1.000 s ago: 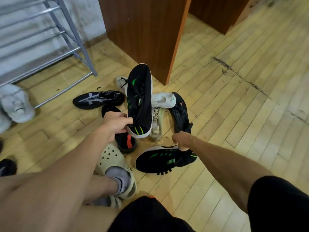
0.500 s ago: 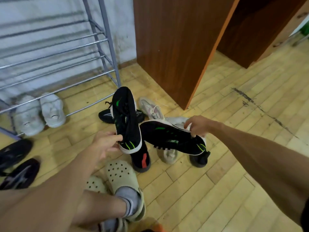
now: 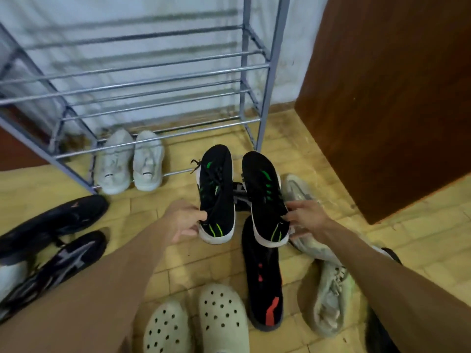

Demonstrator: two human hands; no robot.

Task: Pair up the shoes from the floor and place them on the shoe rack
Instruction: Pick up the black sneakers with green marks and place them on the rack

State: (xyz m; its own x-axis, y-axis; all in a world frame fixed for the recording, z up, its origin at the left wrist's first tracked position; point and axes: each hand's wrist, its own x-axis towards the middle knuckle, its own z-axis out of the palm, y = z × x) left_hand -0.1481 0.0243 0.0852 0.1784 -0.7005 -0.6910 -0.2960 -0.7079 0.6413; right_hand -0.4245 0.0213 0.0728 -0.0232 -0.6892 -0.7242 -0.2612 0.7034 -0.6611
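Grip of left hand clamped on heel end of left shoe, black with green marks and a white sole, thumb on the near side, fingers hidden behind. Grip of right hand clamped on heel end of right shoe, same black and green, fingers curled over its outer edge. Both shoes held up off the floor, side by side, toes pointing away toward the shoe rack, heels nearest the camera, narrow gap between them, not touching. Loose lace sticking out near the left shoe's toe. Pair just in front of the rack's right front post, not on any tier.

Rack of grey metal tubes, several tiers, against a pale wall. Pair of white shoes side by side on the lowest rails.

On the floor:
- black shoe with red marks, far end covered in view by the right shoe's heel
- pale shoe behind the right hand
- second pale shoe beneath the right forearm
- dark striped shoe partly seen between the held pair
- plain dark shoe at left, well apart from the hands
- dark shoe with grey stripes just beside it, nearer the camera
- pair of cream clogs with holes at the bottom edge

Brown wooden cabinet at right, beside the rack.
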